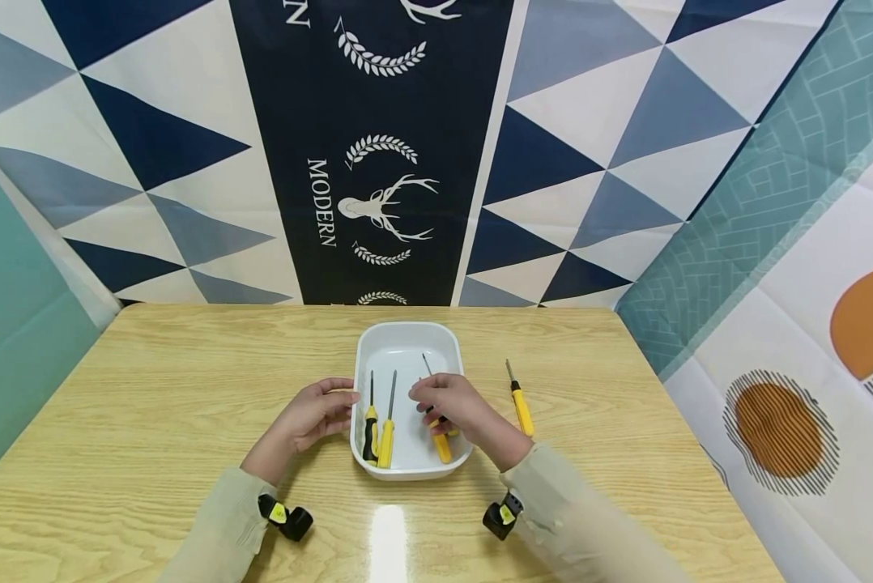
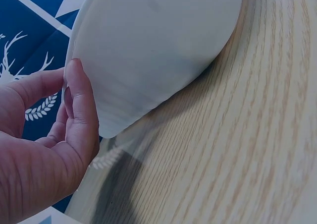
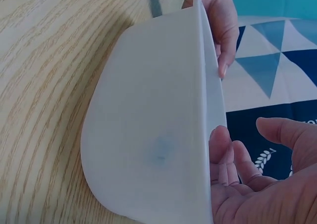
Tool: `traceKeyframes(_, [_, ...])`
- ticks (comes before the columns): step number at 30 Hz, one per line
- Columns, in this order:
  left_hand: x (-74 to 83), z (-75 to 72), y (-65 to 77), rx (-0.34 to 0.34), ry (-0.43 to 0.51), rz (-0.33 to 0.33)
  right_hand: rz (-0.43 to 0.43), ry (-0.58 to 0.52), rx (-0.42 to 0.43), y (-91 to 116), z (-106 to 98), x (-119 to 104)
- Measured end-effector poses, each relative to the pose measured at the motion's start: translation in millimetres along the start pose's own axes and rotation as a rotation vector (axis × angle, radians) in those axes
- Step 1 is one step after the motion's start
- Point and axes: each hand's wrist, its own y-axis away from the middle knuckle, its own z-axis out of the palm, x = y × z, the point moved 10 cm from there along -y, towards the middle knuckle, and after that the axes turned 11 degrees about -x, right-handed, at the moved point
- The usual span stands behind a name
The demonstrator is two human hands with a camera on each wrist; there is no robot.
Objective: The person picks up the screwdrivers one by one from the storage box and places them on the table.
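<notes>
A white plastic tray point(image 1: 410, 474) stands on the wooden table. My left hand point(image 1: 318, 414) holds its left rim, the thumb over the edge and the fingers against the outer wall. Inside, along the left, lie a black-and-yellow screwdriver point(image 1: 371, 436) and a yellow screwdriver point(image 1: 386, 444). My right hand point(image 1: 457, 402) reaches over the right rim into the tray, thumb and fingers apart with nothing between them in the right wrist view. Beneath it show a yellow-orange handle point(image 1: 442, 450) and a thin shaft point(image 1: 427, 364), partly hidden by the hand.
Right of the tray, another yellow screwdriver point(image 1: 522, 411) with a black collar lies on the table point(image 1: 152, 389). A patterned cloth point(image 1: 385, 162) hangs behind the table's far edge. Both wrists carry small black cameras.
</notes>
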Motion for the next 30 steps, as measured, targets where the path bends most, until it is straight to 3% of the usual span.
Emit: traceKeyframes(30, [-2.3,0.3,-2.4,-0.01,0.008,0.016,-0.005,0.022,-0.007,-7,14,9])
